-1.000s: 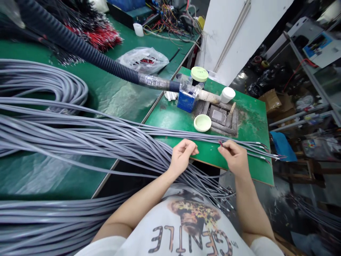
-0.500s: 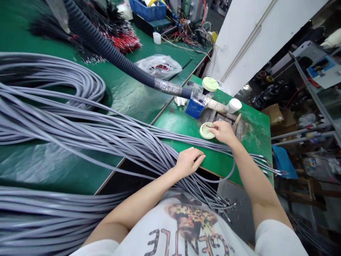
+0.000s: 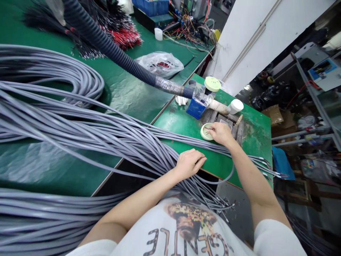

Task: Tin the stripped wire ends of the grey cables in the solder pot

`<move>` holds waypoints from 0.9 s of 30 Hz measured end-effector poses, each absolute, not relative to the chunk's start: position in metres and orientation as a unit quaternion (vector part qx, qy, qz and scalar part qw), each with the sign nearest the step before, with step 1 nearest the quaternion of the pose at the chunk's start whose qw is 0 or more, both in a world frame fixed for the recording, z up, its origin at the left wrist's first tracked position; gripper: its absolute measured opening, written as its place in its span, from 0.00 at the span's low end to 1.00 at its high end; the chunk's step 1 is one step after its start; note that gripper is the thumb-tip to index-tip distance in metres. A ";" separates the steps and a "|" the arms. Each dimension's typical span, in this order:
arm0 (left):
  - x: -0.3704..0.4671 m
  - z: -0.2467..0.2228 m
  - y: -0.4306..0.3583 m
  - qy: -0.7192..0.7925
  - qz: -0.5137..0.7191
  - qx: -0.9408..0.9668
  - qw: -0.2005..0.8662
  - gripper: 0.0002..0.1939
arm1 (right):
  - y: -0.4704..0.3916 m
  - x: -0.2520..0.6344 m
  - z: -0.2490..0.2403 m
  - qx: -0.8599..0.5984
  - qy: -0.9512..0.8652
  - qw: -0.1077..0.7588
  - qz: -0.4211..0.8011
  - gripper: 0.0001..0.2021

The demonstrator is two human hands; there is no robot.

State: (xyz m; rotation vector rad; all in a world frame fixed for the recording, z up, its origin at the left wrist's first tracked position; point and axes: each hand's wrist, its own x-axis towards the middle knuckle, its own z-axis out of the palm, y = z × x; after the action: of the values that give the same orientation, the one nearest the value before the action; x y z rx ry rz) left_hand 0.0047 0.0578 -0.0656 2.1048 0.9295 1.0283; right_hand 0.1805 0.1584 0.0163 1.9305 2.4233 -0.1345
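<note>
In my right hand point(image 3: 222, 133), closed in a pinch, is the end of a grey cable point(image 3: 232, 172), its thin red and dark wires poking out over a shallow pale-yellow round dish point(image 3: 203, 133). The cable's slack loops below that wrist. My left hand point(image 3: 189, 163) lies over the grey cable bundle point(image 3: 144, 137) by the front edge of the green board point(image 3: 173, 122). Its fingers curl toward the thumb; their undersides are hidden, so what they hold, if anything, is unclear. Stripped cable ends point(image 3: 266, 165) fan out beyond my right forearm.
A ribbed dark hose point(image 3: 125, 62) crosses above the bench to a blue box point(image 3: 195, 107). Behind the dish stand a white cup point(image 3: 236, 106) and a yellow-lidded container point(image 3: 212, 84). A plastic bag point(image 3: 161, 64) and coiled cables point(image 3: 87, 81) lie on the left table.
My right hand has shifted slightly left and down, bringing the wire ends lower and farther into the dish. The left hand has hardly moved. The view has shifted a little.
</note>
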 end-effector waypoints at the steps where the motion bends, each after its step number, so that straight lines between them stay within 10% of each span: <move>1: 0.005 -0.066 0.058 0.351 0.389 0.795 0.306 0.11 | 0.158 0.182 0.019 0.623 0.781 0.010 -0.044 0.10; 10: 0.005 -0.067 0.057 0.348 0.405 0.783 0.321 0.10 | 0.174 0.268 0.021 0.727 0.658 -0.176 -0.086 0.14; 27: 0.006 -0.068 0.058 0.346 0.405 0.785 0.316 0.08 | 0.197 0.314 -0.029 0.799 0.581 -0.137 -0.068 0.12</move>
State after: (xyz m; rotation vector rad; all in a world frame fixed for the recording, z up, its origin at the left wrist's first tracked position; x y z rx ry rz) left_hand 0.0056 0.0580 -0.0676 2.0667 0.9120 1.0657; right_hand 0.3141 0.1971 -0.0292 2.7559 2.0044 -0.2355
